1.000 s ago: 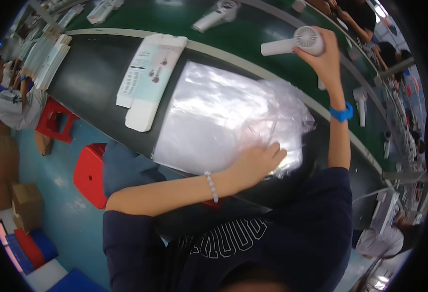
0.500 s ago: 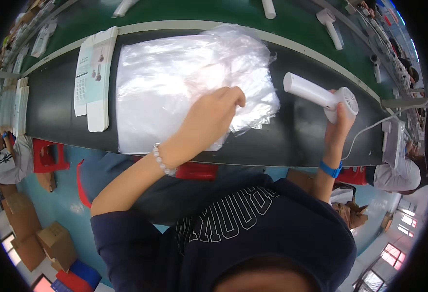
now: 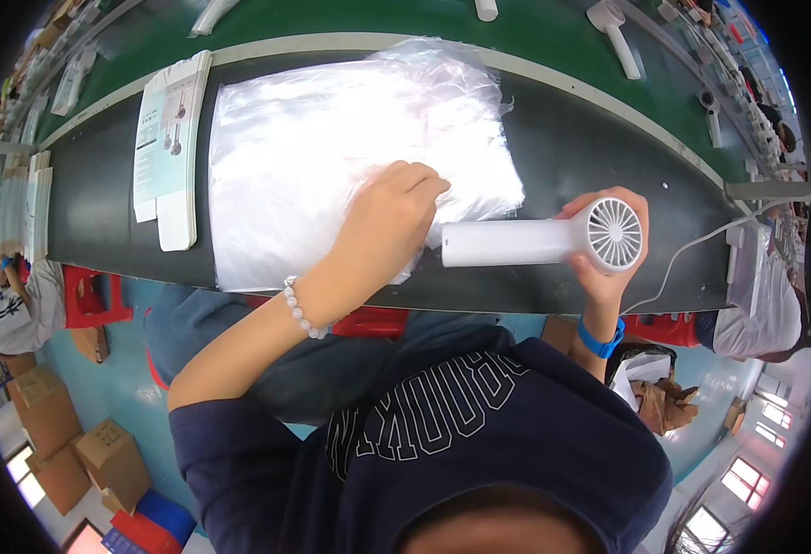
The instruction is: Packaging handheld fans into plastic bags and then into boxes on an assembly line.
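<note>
A white handheld fan is in my right hand, whose fingers wrap round its round head. Its grille faces up and its handle points left, the handle's end close to my left hand. My left hand lies over a pile of clear plastic bags, its fingers curled and pinched together on the film near the pile's right part. Exactly how much film is between the fingertips is hidden. A pile of flat printed boxes lies left of the bags.
Beyond the dark work surface runs a green conveyor belt carrying more white fans. A pale cable curves over the surface at right. Folded boxes stand at the far left. Other people sit on both sides.
My right hand has brought the fan left and toward me, turning it level with its grille up. My left hand has shifted slightly left. Fans on the belt have moved left.
</note>
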A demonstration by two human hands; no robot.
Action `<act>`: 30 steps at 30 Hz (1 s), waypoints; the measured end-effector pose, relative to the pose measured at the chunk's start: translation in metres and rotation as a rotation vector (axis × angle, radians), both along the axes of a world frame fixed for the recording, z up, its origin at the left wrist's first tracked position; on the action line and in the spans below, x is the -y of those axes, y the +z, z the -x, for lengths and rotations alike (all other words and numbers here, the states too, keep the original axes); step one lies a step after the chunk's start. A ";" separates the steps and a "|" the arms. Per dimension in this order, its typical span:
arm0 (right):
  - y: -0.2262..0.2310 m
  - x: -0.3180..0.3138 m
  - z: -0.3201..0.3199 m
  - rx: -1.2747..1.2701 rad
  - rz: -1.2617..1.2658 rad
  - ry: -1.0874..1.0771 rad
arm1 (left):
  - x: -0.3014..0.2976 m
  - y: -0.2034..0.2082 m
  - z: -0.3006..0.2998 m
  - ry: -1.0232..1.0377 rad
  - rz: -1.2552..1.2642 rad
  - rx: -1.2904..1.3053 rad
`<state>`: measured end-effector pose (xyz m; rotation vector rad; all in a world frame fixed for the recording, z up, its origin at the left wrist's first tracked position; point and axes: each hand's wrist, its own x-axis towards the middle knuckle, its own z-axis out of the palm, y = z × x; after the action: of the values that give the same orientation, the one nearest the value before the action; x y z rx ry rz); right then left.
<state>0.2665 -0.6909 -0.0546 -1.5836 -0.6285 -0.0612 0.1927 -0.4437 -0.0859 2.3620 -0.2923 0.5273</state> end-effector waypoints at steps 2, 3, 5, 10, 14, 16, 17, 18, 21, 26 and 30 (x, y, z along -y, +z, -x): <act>0.002 -0.004 0.002 -0.019 -0.008 0.048 | 0.004 0.003 -0.002 0.014 -0.017 -0.013; 0.001 -0.003 0.001 -0.018 -0.007 0.043 | 0.007 0.010 -0.004 0.037 -0.063 -0.027; 0.001 -0.004 -0.001 -0.018 -0.013 0.006 | 0.011 0.013 -0.005 0.063 -0.110 -0.039; 0.003 -0.002 -0.003 -0.083 0.057 -0.007 | 0.012 0.005 -0.007 0.107 -0.093 0.003; 0.002 -0.003 -0.002 0.011 0.147 -0.117 | 0.009 0.004 -0.011 0.098 -0.062 0.044; 0.005 -0.005 -0.001 -0.004 0.117 -0.147 | 0.011 0.004 -0.011 0.125 0.076 0.006; 0.006 -0.004 -0.002 0.004 0.092 -0.142 | 0.010 0.004 -0.012 0.124 0.077 0.007; 0.008 -0.003 -0.002 0.012 0.068 -0.137 | 0.009 0.004 -0.014 0.122 0.068 -0.007; 0.009 -0.003 -0.001 0.030 0.073 -0.124 | 0.006 -0.006 -0.018 0.114 0.034 -0.032; 0.009 -0.007 0.001 0.067 0.154 -0.193 | 0.009 -0.009 -0.016 0.063 -0.059 -0.021; 0.007 -0.008 0.003 0.113 0.218 -0.214 | 0.012 0.002 -0.007 0.081 -0.136 -0.041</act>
<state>0.2634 -0.6825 -0.0473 -1.8653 -0.5649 -0.2507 0.1997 -0.4561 -0.0842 2.5218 -0.2206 0.5105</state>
